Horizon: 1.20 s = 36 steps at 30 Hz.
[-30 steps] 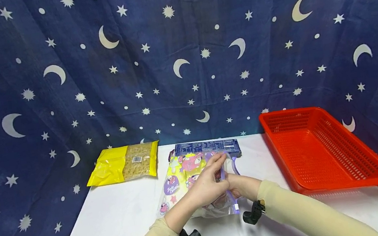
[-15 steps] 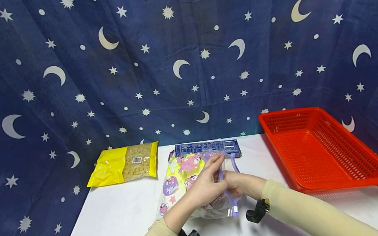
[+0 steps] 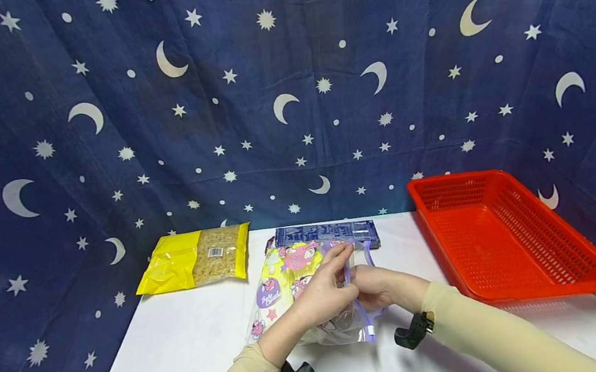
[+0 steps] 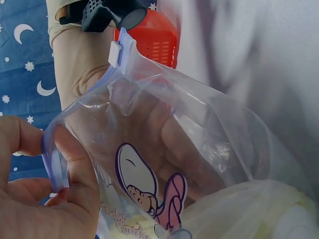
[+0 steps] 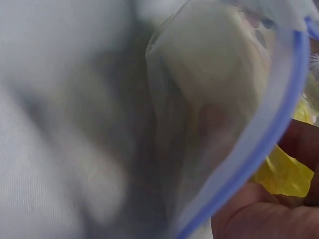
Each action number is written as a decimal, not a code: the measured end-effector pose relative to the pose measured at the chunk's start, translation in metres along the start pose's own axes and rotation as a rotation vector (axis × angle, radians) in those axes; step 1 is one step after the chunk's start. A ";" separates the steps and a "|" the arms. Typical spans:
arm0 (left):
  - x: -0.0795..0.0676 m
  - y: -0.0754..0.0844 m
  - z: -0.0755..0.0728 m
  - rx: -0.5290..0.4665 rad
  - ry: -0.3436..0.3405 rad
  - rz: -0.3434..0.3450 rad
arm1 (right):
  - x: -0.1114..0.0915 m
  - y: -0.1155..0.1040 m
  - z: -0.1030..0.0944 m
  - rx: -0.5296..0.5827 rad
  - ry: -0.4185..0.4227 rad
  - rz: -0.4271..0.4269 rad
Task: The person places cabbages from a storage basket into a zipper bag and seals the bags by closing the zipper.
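Observation:
A clear zip bag [image 3: 269, 292] with pink and purple cartoon prints lies on the table, its purple-edged mouth facing right. My left hand [image 3: 322, 297] pinches the purple zip strip [image 4: 48, 149] between thumb and fingers, holding the mouth apart. My right hand [image 3: 377, 286] reaches through that mouth; in the left wrist view its fingers [image 4: 189, 149] show through the plastic, extended and apparently gripping nothing. Something pale yellow [image 4: 259, 209] lies deeper in the bag, its kind unclear. The white slider [image 3: 371, 330] sits at the strip's near end.
A yellow packet of pasta-like pieces [image 3: 194, 259] lies at the back left. Behind the zip bag are dark blue printed packets [image 3: 333, 230]. On the right stands a red plastic basket [image 3: 503, 246]. A starry blue curtain [image 3: 284, 86] hangs behind the white table [image 3: 183, 342].
My right hand and wrist have drawn slightly to the right, while staying in the bag's mouth. My left hand keeps its pinch on the strip, almost unmoved.

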<state>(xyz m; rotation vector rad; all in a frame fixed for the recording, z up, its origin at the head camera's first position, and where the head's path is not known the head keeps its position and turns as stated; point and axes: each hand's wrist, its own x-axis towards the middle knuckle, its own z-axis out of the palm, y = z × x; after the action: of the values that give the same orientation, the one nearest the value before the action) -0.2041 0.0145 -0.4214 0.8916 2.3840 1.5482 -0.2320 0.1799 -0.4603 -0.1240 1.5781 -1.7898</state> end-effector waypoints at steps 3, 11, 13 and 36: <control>0.000 -0.001 0.001 -0.001 0.001 -0.001 | -0.004 -0.003 -0.002 -0.018 0.015 0.010; 0.000 0.000 0.001 -0.006 0.002 -0.006 | -0.015 -0.009 -0.011 -0.086 0.105 0.002; -0.001 0.000 0.000 -0.009 -0.003 -0.011 | -0.019 -0.010 -0.013 -0.100 0.105 -0.003; -0.001 0.001 0.002 0.031 0.020 -0.015 | -0.074 -0.040 -0.051 -0.329 0.257 -0.173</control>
<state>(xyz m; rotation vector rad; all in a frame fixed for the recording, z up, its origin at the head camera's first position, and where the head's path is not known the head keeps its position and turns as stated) -0.2022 0.0154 -0.4216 0.8662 2.4292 1.5254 -0.2230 0.2632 -0.4083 -0.1974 2.0968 -1.7121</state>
